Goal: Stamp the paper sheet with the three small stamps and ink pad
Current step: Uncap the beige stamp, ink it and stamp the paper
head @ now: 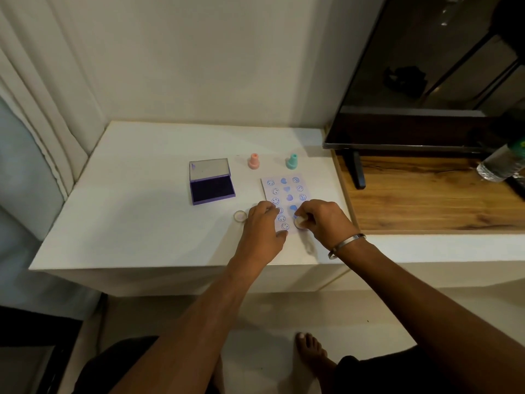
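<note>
Bare white desk (136,223) lies left of the open purple ink pad (211,182); a dark television (426,81) blocks the right.

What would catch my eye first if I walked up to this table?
Probably the small paper sheet covered in blue smiley and heart prints, near the white table's front edge. The left hand holds it down while the right hand presses a small pale stamp onto it. Left of it lies an open purple ink pad.
</note>
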